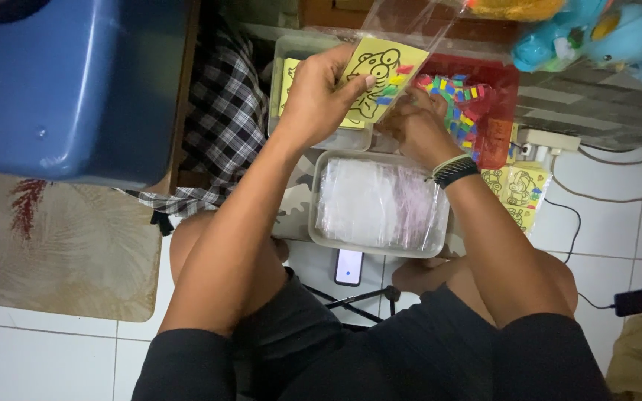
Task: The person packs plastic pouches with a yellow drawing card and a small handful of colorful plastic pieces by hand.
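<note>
Closely packed: your hands work over three tubs with little open room, a blue bin [68, 82] hard on the left and bare floor tile [611, 223] only to the right. Your left hand [321, 93] is clamped on a yellow card [380, 74] printed with a black-outlined cartoon figure, partly inside a clear sleeve [403, 22]. Your right hand [414, 122] touches the card's lower edge; whether it grips, you cannot tell. Card is held above the red tub [503, 104] of coloured pieces; the tub of clear bags [380, 204] lies nearer you.
</note>
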